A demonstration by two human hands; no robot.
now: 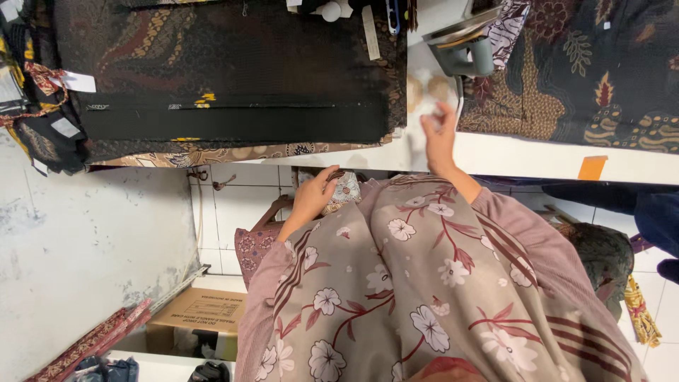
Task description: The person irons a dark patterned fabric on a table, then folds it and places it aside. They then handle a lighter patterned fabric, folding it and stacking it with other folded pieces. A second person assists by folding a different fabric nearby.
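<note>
Reaching up onto the white worktop, the right hand sits blurred with fingers loosely spread, holding nothing I can make out, just below a grey iron. Off to its left, the left hand pinches a small patterned cloth near the worktop edge, with black batik fabric above it.

Even, soft indoor light with faint shadows under the table edge. The right hand is motion-blurred; dark patterned cloth loses detail. Wide-angle bending shows at the edges.
</note>
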